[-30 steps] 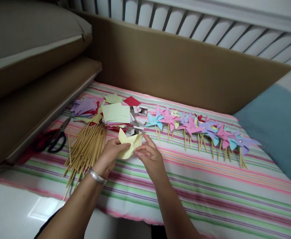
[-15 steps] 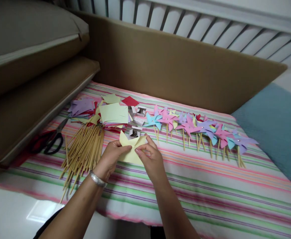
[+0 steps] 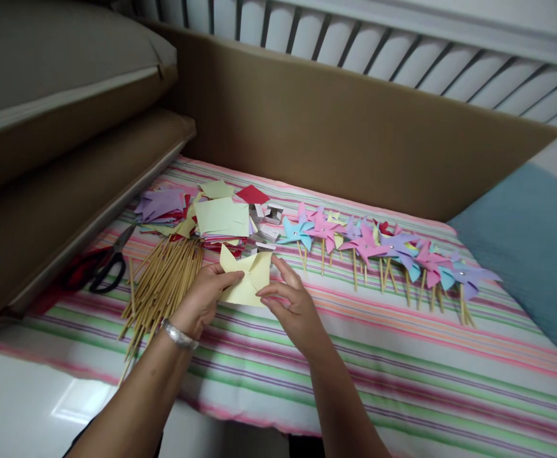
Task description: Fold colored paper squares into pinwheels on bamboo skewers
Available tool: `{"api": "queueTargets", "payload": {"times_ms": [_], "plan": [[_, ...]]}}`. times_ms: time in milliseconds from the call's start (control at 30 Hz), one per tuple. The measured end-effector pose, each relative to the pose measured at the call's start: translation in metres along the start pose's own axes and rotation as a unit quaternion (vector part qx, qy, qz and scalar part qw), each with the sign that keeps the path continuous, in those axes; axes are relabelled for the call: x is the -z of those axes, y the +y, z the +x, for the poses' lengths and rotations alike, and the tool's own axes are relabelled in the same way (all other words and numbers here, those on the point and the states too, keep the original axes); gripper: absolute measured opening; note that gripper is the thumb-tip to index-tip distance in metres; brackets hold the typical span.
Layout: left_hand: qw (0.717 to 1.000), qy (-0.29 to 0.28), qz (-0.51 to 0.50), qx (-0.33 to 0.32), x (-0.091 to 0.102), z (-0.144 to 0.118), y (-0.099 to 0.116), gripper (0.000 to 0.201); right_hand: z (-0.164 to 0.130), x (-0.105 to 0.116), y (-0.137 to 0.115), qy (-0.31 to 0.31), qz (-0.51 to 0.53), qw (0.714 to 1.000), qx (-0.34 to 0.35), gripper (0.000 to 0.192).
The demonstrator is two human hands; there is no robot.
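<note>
A pale yellow paper square (image 3: 254,280), cut and partly folded, is held up over the striped cloth. One pointed flap stands up at its upper left. My left hand (image 3: 206,289), with a silver bangle on the wrist, grips its left side, thumb pressed on the face near the middle. At the right edge, my right hand (image 3: 290,299) has its fingertips on the paper, the thumb and index finger close together low down and other fingers higher up. Behind the sheet lie small white boxes (image 3: 273,214) and a stack of paper squares (image 3: 222,217).
Wooden sticks (image 3: 164,280) are heaped left of my hands, beside black-handled scissors (image 3: 111,264). More coloured paper (image 3: 161,205) lies behind them. Finished paper pinwheels (image 3: 364,245) on sticks form a row at right. Brown padded panels (image 3: 330,127) border the striped cloth (image 3: 402,356).
My right fingers have moved from the middle of the yellow paper to its right edge. The paper has shifted slightly left, and its middle shows more openly.
</note>
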State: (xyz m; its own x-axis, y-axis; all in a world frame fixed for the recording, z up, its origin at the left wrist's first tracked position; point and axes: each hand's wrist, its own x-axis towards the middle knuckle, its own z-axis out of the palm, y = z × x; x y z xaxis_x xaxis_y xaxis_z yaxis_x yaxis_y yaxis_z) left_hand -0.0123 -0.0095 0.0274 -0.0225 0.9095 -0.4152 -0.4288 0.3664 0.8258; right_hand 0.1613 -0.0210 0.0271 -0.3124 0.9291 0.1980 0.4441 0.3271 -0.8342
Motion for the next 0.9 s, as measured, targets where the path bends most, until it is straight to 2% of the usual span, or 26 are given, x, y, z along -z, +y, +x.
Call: {"api": "queueTargets", "payload": {"times_ms": [500, 767, 900], "plan": [[1.000, -0.009, 0.008, 0.001, -0.001, 0.000, 0.000, 0.034, 0.000, 0.001, 0.000, -0.005, 0.032, 0.999, -0.010, 0.016], [1.000, -0.010, 0.021, -0.002, -0.007, 0.001, -0.006, 0.030, 0.004, -0.007, 0.006, 0.041, 0.116, 0.990, -0.069, 0.003], [1.000, -0.017, 0.027, 0.002, -0.010, 0.001, -0.010, 0.025, 0.006, -0.012, 0.006, 0.045, 0.165, 0.981, -0.095, 0.009]]}}
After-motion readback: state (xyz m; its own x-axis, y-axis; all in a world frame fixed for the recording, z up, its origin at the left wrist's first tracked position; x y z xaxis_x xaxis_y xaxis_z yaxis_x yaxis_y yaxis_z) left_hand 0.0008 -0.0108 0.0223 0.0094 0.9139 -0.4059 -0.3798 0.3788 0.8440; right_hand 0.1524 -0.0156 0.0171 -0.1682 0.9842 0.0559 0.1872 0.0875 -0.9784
